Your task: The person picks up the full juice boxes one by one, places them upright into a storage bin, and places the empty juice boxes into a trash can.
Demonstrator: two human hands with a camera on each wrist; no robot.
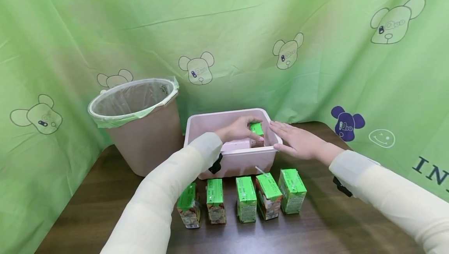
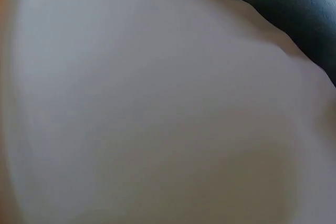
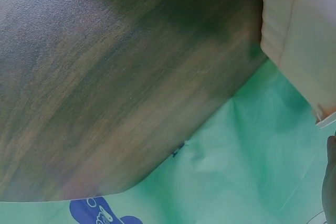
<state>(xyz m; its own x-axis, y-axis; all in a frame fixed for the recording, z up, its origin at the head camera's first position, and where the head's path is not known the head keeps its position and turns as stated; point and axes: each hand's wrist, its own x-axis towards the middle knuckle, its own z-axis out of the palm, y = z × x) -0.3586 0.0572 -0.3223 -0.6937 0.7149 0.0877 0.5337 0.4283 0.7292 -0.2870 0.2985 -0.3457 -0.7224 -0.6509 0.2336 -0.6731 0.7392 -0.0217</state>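
Note:
My left hand [image 1: 240, 129] reaches down into a pale pink plastic bin [image 1: 242, 164]. Its thumb and fingers pinch a green-topped drink carton [image 1: 257, 128], whose lower part is partly hidden. Against the bin's right rim rests my right hand [image 1: 298, 140], fingers straight. A pink block-shaped thing [image 1: 237, 145] lies inside the bin, partly covered by the left hand and arm. In the left wrist view the pale bin wall [image 2: 147, 98] fills most of the frame, and no fingers show clearly. The right wrist view catches the bin's outer side [image 3: 304, 40] and a sliver of hand at the edge.
Several green-topped drink cartons [image 1: 246, 199] stand in a row before the bin, at least one with a straw [image 1: 261, 171]. A tall trash can [image 1: 147, 141] with a plastic liner stands at the left. Behind the wooden table [image 1: 315, 223] hangs a green printed cloth [image 1: 238, 24].

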